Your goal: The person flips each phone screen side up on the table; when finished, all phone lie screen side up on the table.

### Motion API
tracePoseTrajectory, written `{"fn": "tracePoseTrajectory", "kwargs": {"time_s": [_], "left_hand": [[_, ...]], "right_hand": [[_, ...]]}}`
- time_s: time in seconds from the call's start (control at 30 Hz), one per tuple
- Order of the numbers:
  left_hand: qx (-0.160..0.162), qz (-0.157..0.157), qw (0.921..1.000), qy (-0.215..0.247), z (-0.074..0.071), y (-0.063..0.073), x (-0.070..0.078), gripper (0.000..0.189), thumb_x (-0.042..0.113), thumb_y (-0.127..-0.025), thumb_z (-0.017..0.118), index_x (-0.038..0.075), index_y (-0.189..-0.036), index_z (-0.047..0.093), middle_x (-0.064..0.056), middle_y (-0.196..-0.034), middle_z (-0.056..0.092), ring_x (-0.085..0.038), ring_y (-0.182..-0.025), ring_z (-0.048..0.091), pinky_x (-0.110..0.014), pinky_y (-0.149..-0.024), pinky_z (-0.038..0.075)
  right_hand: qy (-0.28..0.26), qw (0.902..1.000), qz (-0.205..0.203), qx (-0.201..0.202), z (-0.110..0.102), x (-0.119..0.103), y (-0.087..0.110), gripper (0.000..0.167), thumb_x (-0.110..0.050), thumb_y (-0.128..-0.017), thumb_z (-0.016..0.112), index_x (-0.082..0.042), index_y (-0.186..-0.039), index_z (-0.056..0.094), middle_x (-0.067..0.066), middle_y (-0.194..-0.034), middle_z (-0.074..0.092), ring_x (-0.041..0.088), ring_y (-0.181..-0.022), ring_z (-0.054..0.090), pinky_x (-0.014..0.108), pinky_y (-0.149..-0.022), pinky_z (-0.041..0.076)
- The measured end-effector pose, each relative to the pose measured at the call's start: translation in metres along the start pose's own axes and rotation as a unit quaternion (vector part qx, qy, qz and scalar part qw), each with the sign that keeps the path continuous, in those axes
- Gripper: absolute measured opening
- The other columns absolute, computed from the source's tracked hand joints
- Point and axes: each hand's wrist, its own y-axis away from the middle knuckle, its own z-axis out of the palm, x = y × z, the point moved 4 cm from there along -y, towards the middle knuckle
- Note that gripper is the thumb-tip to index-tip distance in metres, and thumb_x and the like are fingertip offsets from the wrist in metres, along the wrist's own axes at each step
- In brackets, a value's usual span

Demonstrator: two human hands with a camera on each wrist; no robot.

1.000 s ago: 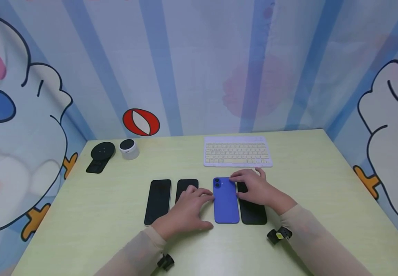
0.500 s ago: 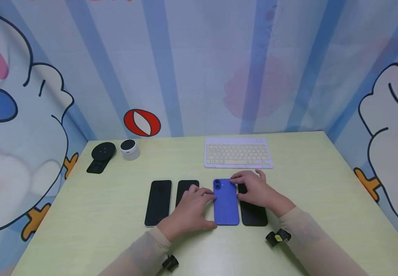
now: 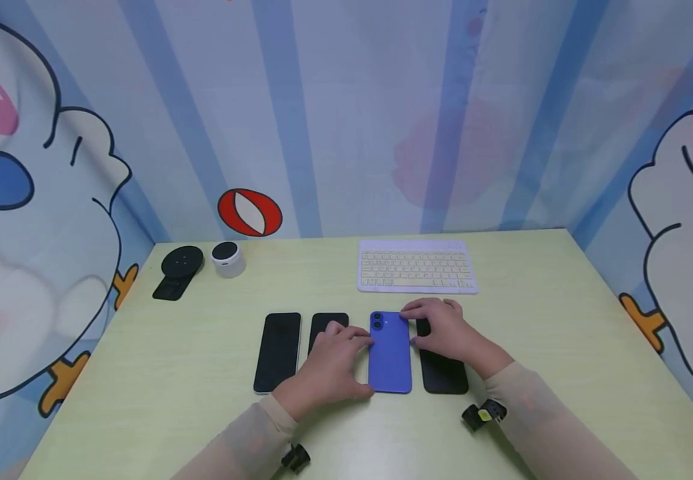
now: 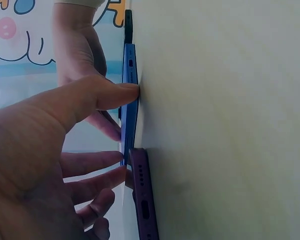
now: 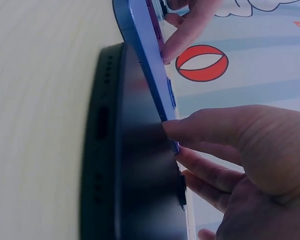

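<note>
At the near side of the desk, two beige sleeves extend forward; a black wrist unit is positioned below the left one. The left hand has its grip released: fingers extended, thumb against the lower-left corner of the blue phone and fingertips at its left edge. The right hand is likewise unclenched, thumb on the right edge and index fingertip at the top-right corner. The blue phone lies on the desk between the hands, back upward, camera at upper left. The black rightmost phone lies beside it, partly under the right hand. The partly covered phone lies beneath the left hand; the leftmost phone lies beyond it, dark face up. Farther back are the lavender keyboard, the white cylinder with black top, and the black round-headed device. Behind stands the striped backdrop.
</note>
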Motion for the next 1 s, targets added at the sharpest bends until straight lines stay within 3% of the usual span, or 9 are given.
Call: {"fn": "tracePoseTrajectory", "kwargs": {"time_s": [0.3,0.6,1.0], "left_hand": [[0.009,-0.006,0.9999,0.007,0.0,0.002,-0.003,0.079,0.048,-0.07,0.089,0.013,-0.138,0.067,-0.001,-0.142,0.063,-0.023,-0.115,0.046,-0.038,-0.091,0.041],[0.011,0.007,0.9996,0.026,-0.003,0.003,-0.007,0.079,0.048,-0.07,0.091,0.013,-0.136,0.067,-0.001,-0.143,0.062,-0.023,-0.116,0.045,-0.038,-0.089,0.039],[-0.015,0.018,0.9945,0.102,0.001,0.003,-0.007,0.081,0.046,-0.071,0.093,0.016,-0.14,0.064,-0.003,-0.148,0.058,-0.023,-0.121,0.044,-0.041,-0.096,0.038]], "right_hand": [[-0.001,1.0,0.002,0.005,0.001,-0.002,-0.001,0.051,-0.012,-0.081,0.087,-0.006,-0.13,0.072,0.012,-0.134,0.069,0.038,-0.13,0.059,0.063,-0.102,0.037],[-0.038,0.9983,-0.01,0.043,-0.003,-0.003,0.0,0.055,-0.013,-0.079,0.089,-0.008,-0.131,0.072,0.012,-0.133,0.068,0.037,-0.129,0.058,0.06,-0.106,0.04],[-0.095,0.9944,0.004,0.045,-0.01,-0.005,0.01,0.056,-0.019,-0.084,0.086,-0.015,-0.137,0.068,0.011,-0.143,0.063,0.038,-0.136,0.054,0.06,-0.11,0.043]]}}
